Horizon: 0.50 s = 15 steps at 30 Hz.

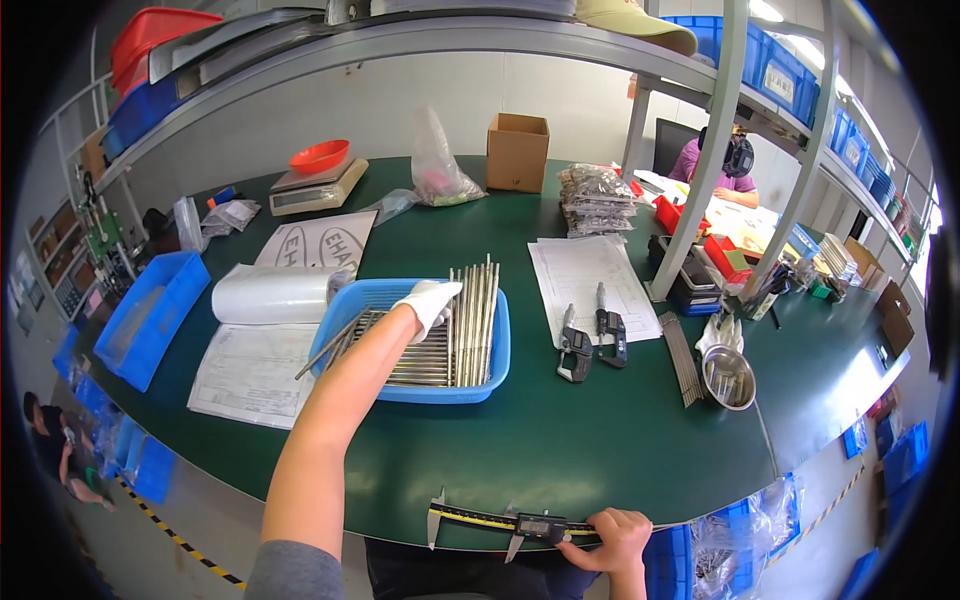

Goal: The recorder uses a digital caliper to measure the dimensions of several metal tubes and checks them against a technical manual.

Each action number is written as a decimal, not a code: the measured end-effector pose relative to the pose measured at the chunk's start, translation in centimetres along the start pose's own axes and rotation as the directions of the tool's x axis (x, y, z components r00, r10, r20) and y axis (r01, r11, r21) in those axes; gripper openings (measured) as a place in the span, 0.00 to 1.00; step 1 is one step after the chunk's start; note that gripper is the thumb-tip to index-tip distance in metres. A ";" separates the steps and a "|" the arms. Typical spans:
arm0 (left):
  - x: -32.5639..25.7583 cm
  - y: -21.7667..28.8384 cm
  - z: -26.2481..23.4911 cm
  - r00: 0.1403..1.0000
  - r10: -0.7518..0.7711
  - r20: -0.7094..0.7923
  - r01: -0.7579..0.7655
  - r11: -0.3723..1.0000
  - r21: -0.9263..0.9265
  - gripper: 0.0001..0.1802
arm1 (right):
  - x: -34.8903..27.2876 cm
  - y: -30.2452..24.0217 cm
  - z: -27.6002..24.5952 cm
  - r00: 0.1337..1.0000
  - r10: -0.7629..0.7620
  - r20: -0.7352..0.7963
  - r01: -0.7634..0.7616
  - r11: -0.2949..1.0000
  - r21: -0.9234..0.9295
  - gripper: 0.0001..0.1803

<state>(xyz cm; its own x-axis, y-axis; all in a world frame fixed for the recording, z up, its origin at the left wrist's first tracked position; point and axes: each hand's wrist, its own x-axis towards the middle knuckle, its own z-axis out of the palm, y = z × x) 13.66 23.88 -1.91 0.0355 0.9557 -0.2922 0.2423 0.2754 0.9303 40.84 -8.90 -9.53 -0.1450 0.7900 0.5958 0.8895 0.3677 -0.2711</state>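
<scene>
A blue plastic basket (pixel 440 396) holds many thin metal rods (pixel 474 330). Some lie crosswise, others stand in a row lengthwise along its right side. My left hand (pixel 430 304), in a white glove, reaches into it with the fingers closed at the left edge of that row, on a metal rod; the fingertips are partly hidden. At the table's front edge my bare right hand (pixel 612 540) grips the end of a digital caliper (pixel 540 526). The caliper's jaws are spread apart, with nothing between them.
Two digital micrometers (pixel 576 345) rest on paper sheets (pixel 560 262) right of the basket. Beyond them are flat metal strips (pixel 680 360) and a steel bowl (pixel 729 377) of small parts. Left are a plastic roll (pixel 270 294) and a blue bin (pixel 152 318). A shelf post (pixel 700 150) rises behind.
</scene>
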 end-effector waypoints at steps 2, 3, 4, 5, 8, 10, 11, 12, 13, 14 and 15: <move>0.2 -0.4 -0.9 1.000 -0.006 -0.004 0.006 1.000 0.001 0.14 | 0.1 -0.1 -0.1 1.000 -0.005 0.002 0.005 1.000 0.006 0.24; -0.2 -0.2 -1.5 1.000 -0.008 0.014 0.009 0.997 -0.076 0.15 | 0.1 -0.2 -0.1 1.000 -0.004 0.006 0.004 1.000 0.014 0.24; -0.7 0.0 -2.0 1.000 -0.011 0.029 0.015 0.988 -0.151 0.17 | 0.0 -0.2 0.0 1.000 -0.005 0.010 0.004 1.000 0.021 0.24; -1.4 0.2 -2.8 0.997 0.042 0.070 -0.031 0.988 -0.154 0.20 | 0.0 0.0 0.0 1.000 -0.007 -0.003 0.007 1.000 0.015 0.24; -3.6 1.4 -5.3 0.964 0.102 0.247 -0.080 0.992 -0.099 0.26 | -0.1 0.1 -0.3 1.000 -0.013 0.011 0.012 1.000 0.021 0.24; -5.5 2.0 -6.8 0.924 0.052 0.378 -0.029 0.997 -0.067 0.29 | 0.1 0.2 -0.4 0.999 -0.036 -0.021 0.036 0.999 0.018 0.24; -6.2 2.1 -7.3 0.909 0.009 0.417 -0.014 1.000 0.010 0.34 | -0.1 0.3 -0.4 1.000 -0.030 0.010 0.030 1.000 0.005 0.24; -7.4 2.6 -7.5 0.910 0.000 0.416 -0.005 1.000 0.010 0.34 | 0.0 0.4 -0.4 0.999 -0.028 0.018 0.028 1.000 0.011 0.24; -8.7 2.9 -7.6 0.909 -0.071 0.410 0.047 0.997 0.068 0.35 | 0.2 0.3 -0.4 1.000 -0.026 0.012 0.026 0.999 0.029 0.24; -9.3 2.9 -7.8 0.905 -0.140 0.402 0.098 0.987 0.124 0.36 | 0.4 0.2 -0.5 1.000 -0.024 0.006 0.023 0.999 0.045 0.24; -9.6 2.6 -8.5 0.901 -0.153 0.406 0.100 0.984 0.149 0.36 | 0.7 0.0 -0.6 1.000 -0.006 0.025 0.005 0.998 0.055 0.24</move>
<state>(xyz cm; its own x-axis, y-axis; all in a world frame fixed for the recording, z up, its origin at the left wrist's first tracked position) 5.75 16.32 5.17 0.3886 0.7769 -0.4954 0.3862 0.3508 0.8531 41.00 -8.67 -8.64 -0.1612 0.7996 0.5785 0.8638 0.3978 -0.3093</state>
